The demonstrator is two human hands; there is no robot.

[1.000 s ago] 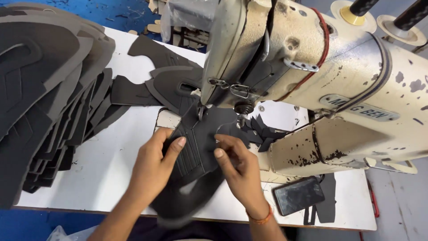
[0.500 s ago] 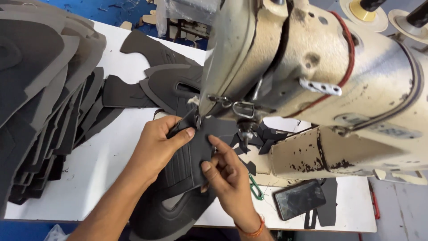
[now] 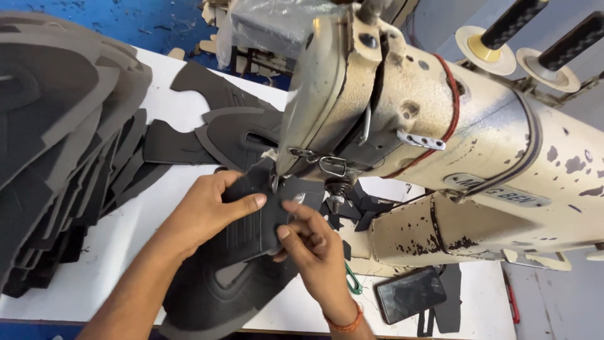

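A dark grey shoe-upper piece (image 3: 251, 233) lies on the white table under the head of a cream sewing machine (image 3: 440, 145). My left hand (image 3: 207, 211) presses flat on its left side, thumb stretched toward the needle area (image 3: 275, 182). My right hand (image 3: 308, 236) pinches the piece's right edge just below the presser foot. The needle itself is hidden behind the machine head and my fingers.
A tall stack of dark cut pieces (image 3: 56, 157) fills the left of the table. More loose pieces (image 3: 233, 132) lie behind the machine head. A phone (image 3: 410, 294) and green-handled snips (image 3: 352, 280) sit near the front edge. Two thread cones (image 3: 516, 31) stand on top right.
My head has moved closer and lower. Both hands shifted the dark piece up toward the needle, and my right hand moved from the piece's middle to its right edge.
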